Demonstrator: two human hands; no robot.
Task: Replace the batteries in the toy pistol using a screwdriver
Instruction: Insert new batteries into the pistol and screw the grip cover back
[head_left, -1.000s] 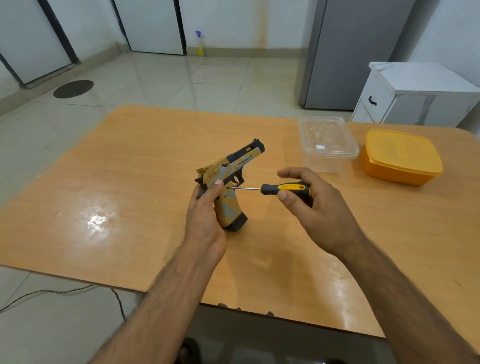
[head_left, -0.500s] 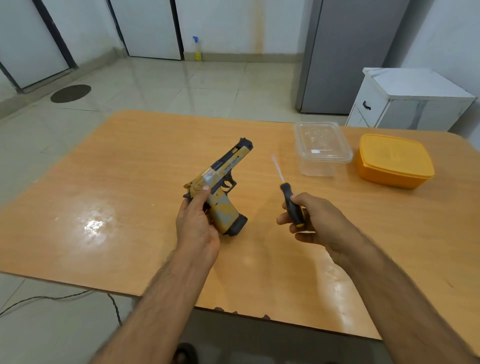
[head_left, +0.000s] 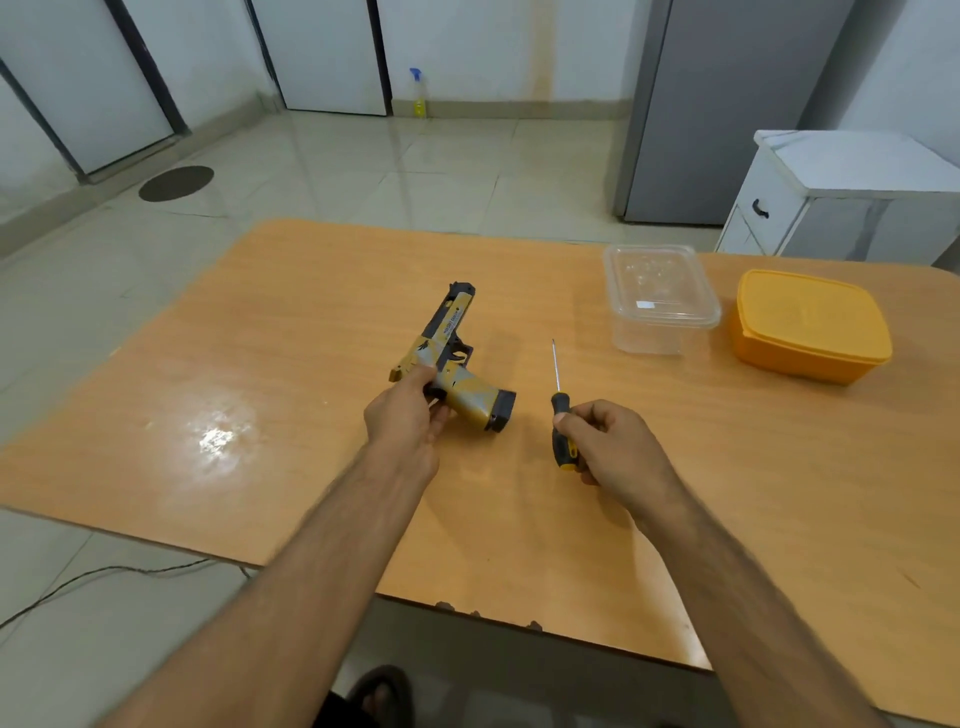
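Observation:
A yellow, grey and black toy pistol (head_left: 453, 358) lies low over the middle of the wooden table (head_left: 270, 374), barrel pointing away, black grip base toward the right. My left hand (head_left: 408, 415) holds it at the rear of the slide and the grip. To its right, my right hand (head_left: 613, 441) is closed around the black and yellow handle of a screwdriver (head_left: 561, 415). The thin metal shaft points away from me and stands apart from the pistol.
A clear lidded plastic container (head_left: 660, 299) and an orange lidded container (head_left: 808, 325) sit at the table's far right. A white cabinet (head_left: 841, 197) and a grey fridge (head_left: 727, 104) stand beyond. A cable (head_left: 104, 577) runs on the floor at left.
The screwdriver tip was at the pistol's grip; my right hand pulled it away to the right and turned it pointing forward. My left hand lowered and laid the pistol flatter toward the table.

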